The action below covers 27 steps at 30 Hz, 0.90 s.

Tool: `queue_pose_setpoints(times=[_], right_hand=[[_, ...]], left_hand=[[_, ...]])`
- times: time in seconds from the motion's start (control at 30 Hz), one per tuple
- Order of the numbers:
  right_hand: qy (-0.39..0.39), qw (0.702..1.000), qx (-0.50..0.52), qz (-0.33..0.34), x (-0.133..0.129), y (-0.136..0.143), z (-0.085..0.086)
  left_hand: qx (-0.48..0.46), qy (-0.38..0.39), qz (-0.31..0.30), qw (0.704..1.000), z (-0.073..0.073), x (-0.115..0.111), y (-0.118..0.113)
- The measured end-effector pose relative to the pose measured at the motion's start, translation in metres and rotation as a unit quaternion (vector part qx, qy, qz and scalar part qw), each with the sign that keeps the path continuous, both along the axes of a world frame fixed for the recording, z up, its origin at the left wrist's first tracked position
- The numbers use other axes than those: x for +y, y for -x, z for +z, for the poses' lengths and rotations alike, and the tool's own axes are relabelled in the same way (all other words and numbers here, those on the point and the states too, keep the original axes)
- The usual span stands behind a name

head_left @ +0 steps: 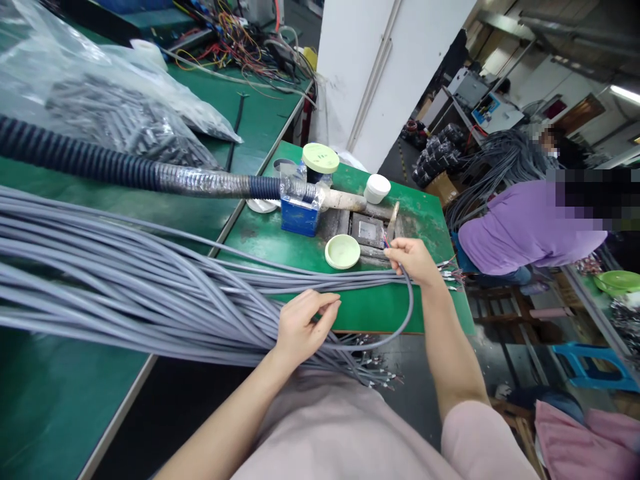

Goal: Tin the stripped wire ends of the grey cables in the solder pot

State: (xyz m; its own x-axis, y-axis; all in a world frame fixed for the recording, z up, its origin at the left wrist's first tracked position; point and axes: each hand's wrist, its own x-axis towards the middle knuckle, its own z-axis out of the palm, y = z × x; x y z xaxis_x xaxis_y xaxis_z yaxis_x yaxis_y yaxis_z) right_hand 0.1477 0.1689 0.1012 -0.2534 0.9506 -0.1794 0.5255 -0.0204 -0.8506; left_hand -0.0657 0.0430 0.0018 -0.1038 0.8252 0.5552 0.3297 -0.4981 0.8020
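My right hand (411, 260) pinches a grey cable (409, 310) near its stripped end. Thin coloured wires from that end point at a small square metal pot (369, 231) with a silvery surface, apparently a solder pot. From my fingers the cable loops down and back left under my left hand (305, 325). That hand is closed, thumb and fingertips together, over a thick bundle of grey cables (200, 293); nothing shows between its fingertips. A pale green shallow dish (343, 252) lies just left of the pot, and a wooden-looking stick (394, 219) leans beside it.
A ribbed dark hose (90, 157) crosses to a pipe above a blue box (299, 219). A white tub (377, 189) and a green-lidded container (321, 158) stand behind. Bags of grey parts (120, 120) lie left. A co-worker in purple (525, 230) sits at right.
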Motion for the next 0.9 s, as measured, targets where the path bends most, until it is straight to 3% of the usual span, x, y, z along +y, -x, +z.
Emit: queue_pose_setpoints(times=[0.13,0.27,0.33,0.4,0.53,0.7,0.8,0.9], right_hand=[[0.015,0.992,0.118,-0.034,-0.056,0.005,-0.004],[0.063,0.975,0.203,-0.065,-0.092,0.015,-0.016],[0.077,0.967,0.227,-0.079,-0.103,0.020,-0.021],[0.084,0.962,0.245,-0.089,-0.109,0.024,-0.026],[0.083,0.952,0.279,-0.098,-0.115,0.027,-0.031],[0.098,0.945,0.306,-0.068,-0.122,0.022,-0.039],[0.103,0.941,0.319,-0.048,-0.131,0.017,-0.048],[0.099,0.933,0.340,-0.066,-0.140,0.016,-0.056]], left_hand=[[-0.162,0.072,0.013,0.984,0.002,-0.005,-0.014],[-0.358,0.231,-0.093,0.900,0.006,-0.009,-0.046],[-0.408,0.257,-0.123,0.867,0.007,-0.010,-0.062],[-0.430,0.263,-0.130,0.854,0.008,-0.012,-0.073],[-0.408,0.238,-0.111,0.874,0.010,-0.013,-0.079],[-0.353,0.194,-0.067,0.913,0.012,-0.008,-0.067],[-0.276,0.113,-0.026,0.954,0.014,-0.008,-0.056],[-0.142,0.006,-0.074,0.987,0.017,-0.011,-0.050]])
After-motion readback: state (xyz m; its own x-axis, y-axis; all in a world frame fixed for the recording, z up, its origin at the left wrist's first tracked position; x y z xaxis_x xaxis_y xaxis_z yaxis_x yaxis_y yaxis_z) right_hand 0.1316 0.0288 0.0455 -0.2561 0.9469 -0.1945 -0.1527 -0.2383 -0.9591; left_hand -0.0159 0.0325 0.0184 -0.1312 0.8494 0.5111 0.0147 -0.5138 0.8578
